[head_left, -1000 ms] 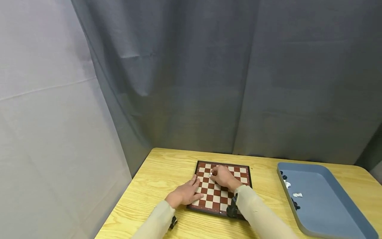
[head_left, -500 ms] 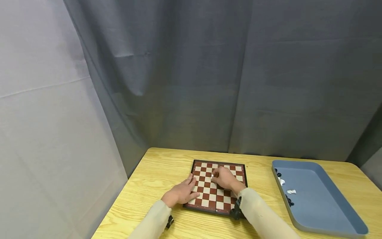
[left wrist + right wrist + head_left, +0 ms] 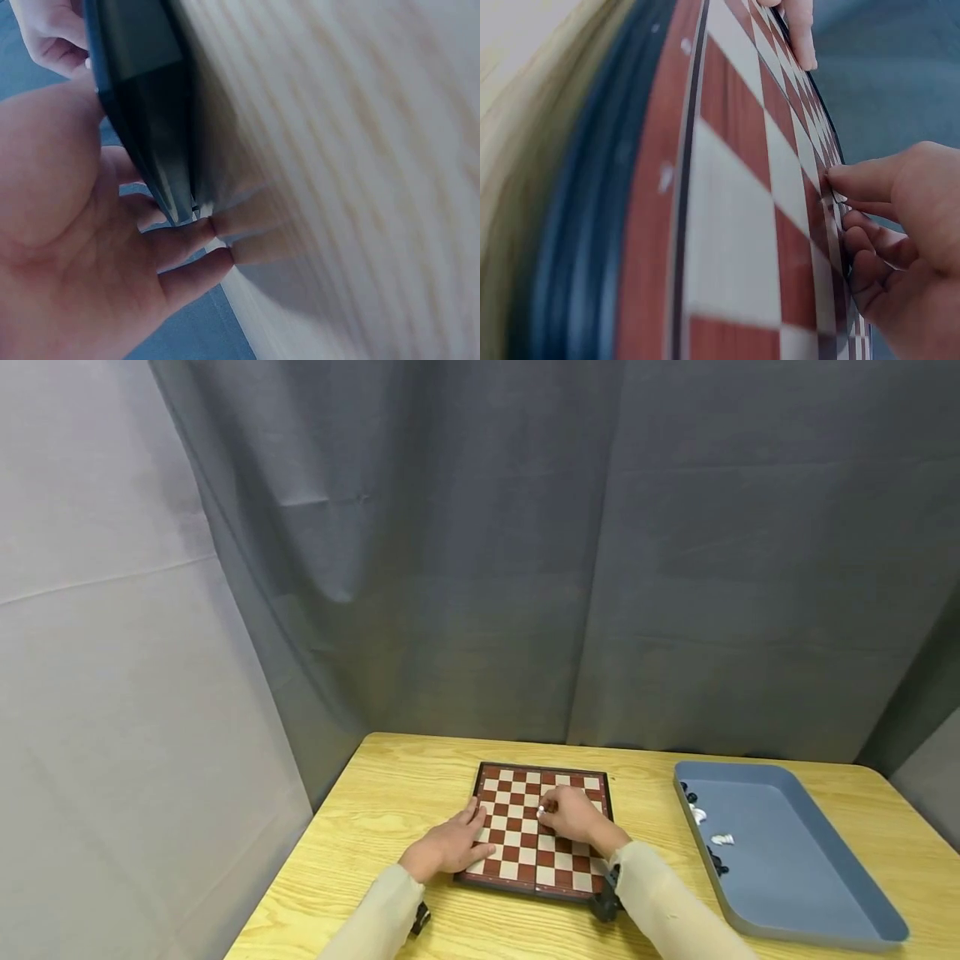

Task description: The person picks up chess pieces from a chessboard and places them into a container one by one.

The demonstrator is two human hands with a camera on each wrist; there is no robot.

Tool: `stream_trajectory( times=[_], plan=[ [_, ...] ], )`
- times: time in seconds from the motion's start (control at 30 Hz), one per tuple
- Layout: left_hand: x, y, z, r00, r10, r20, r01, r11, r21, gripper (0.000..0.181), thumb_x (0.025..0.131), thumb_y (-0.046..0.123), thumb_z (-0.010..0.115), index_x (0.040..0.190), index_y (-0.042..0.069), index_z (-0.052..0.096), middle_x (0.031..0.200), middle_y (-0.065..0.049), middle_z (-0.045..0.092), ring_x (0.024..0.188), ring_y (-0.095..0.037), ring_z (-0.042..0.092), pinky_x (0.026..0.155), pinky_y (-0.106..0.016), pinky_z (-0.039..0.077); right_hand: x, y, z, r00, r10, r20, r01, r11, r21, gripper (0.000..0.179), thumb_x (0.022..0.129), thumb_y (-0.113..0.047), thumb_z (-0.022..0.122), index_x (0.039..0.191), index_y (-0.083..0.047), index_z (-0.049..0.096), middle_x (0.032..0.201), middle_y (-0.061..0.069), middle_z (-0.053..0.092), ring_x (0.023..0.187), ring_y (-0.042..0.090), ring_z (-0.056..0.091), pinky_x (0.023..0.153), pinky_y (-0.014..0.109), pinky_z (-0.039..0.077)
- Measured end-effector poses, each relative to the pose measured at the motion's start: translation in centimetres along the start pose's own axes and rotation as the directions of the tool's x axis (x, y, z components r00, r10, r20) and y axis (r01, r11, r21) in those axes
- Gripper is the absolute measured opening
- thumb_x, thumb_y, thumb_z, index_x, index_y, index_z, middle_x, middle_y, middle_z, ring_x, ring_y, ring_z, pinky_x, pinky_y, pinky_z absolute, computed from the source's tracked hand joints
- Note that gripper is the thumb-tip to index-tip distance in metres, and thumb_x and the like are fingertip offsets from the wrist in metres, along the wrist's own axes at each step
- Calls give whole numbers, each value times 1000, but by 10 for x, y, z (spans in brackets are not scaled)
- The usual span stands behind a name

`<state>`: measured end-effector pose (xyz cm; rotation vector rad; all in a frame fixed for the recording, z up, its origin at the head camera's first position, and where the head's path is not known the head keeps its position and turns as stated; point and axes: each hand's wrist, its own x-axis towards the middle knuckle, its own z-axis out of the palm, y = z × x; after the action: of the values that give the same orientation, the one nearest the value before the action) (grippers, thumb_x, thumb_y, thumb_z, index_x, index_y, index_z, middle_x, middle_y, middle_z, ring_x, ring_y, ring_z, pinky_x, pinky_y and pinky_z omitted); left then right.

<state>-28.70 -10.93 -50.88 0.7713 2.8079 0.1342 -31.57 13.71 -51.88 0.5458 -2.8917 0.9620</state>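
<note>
A red and white chessboard [image 3: 517, 835] with a dark frame lies on the wooden table. My left hand [image 3: 450, 843] rests along its left edge, fingers spread; the left wrist view shows that hand [image 3: 82, 247] against the dark side of the board [image 3: 146, 90]. Over the middle of the board, my right hand [image 3: 573, 814] pinches a small white chess piece [image 3: 541, 810] between thumb and fingers, and most of the piece is hidden. In the right wrist view, the fingertips of the right hand [image 3: 900, 232] are right at the squares.
To the right stands a blue-grey tray [image 3: 806, 860]. White pieces, among them a knight [image 3: 722, 840], and black chess pieces [image 3: 717, 862] lie along its left side. A grey curtain [image 3: 450, 568] hangs behind the table [image 3: 405, 777].
My right hand has moved rightward across the board and slightly nearer, still pinching the white piece. The left hand stays at the board's edge. The head view has turned a little right.
</note>
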Motion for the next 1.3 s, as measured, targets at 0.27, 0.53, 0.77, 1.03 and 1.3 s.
stream_trajectory(
  times=[0.27,0.53,0.77,1.03,1.3],
  plan=[
    [-4,-5,1,1000,2,-5,-2,1000,-10,72,98,52,39,151,6,21,157,-15,8,139,-29,25,102,-39,38,-11,14,-9,1000,-18,-13,18,999,30,4,88,-12,68,88,-8,68,77,-5,58,67,11,52,59,31,44],
    [-4,-8,0,1000,5,-13,-5,1000,-15,72,98,51,40,151,6,22,157,-15,9,139,-29,25,102,-40,38,-22,25,-25,1000,-8,-18,9,998,62,4,88,-6,66,91,-8,65,79,-3,59,72,11,55,63,30,47],
    [-5,-8,2,1000,6,-5,-6,1000,-28,72,98,51,40,151,6,20,157,-14,8,139,-28,24,102,-39,38,-38,37,-41,1000,-3,-27,5,996,85,4,86,-5,67,89,-7,65,79,-1,59,72,12,55,60,29,47],
    [-1,-8,3,1000,8,-13,-9,1000,-19,73,98,52,38,152,6,20,157,-15,8,139,-28,24,102,-39,38,-57,58,-72,997,-1,-77,7,997,82,8,86,-3,66,94,-3,65,80,-1,58,74,13,55,63,29,47],
    [0,-9,5,1000,3,-3,-3,1000,-24,72,98,53,37,152,8,19,157,-13,6,140,-27,23,103,-39,37,-80,72,-101,993,10,-116,-4,999,46,13,89,-5,65,101,-1,66,86,2,60,78,17,57,63,32,49]
  ],
)
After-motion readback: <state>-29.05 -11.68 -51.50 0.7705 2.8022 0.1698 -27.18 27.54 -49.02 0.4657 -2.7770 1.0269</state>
